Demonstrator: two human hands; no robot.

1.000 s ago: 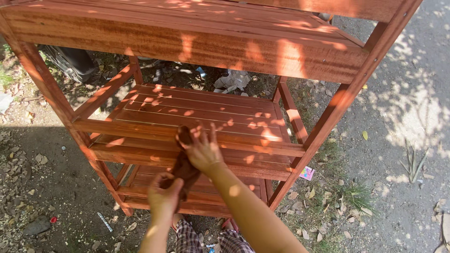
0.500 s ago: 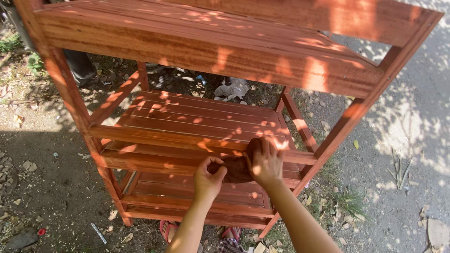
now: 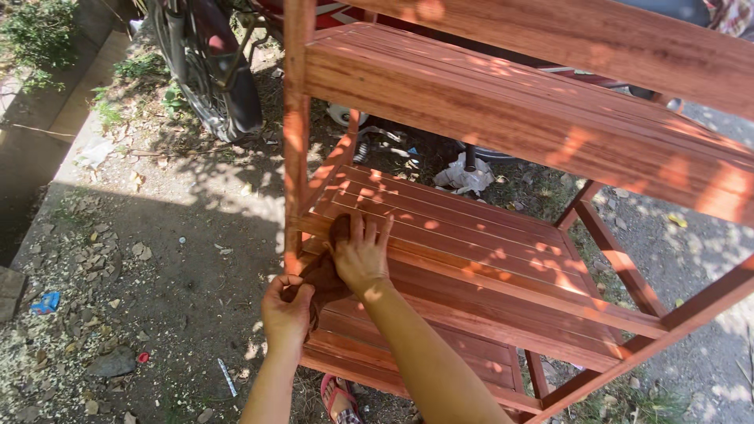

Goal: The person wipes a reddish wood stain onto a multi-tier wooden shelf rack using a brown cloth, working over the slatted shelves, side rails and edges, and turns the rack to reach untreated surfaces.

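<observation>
A reddish-brown wooden rack [image 3: 503,118] with slatted shelves stands on bare ground. My right hand [image 3: 361,255] presses a dark brown cloth [image 3: 323,275] flat against the front rail of the middle shelf, near its left post [image 3: 297,126]. My left hand [image 3: 287,310] grips the lower end of the same cloth just below the rail. Both forearms reach up from the bottom of the view. The cloth is mostly hidden under my hands.
A motorcycle wheel [image 3: 206,74] stands behind the rack at the upper left. Crumpled white paper [image 3: 465,177] lies on the ground behind the shelf. Gravel and litter cover the dirt at left. A sandalled foot [image 3: 339,399] shows below the bottom shelf.
My hands and the cloth have moved from the right part of the middle shelf's front rail to its left end, and the view has swung left with them.
</observation>
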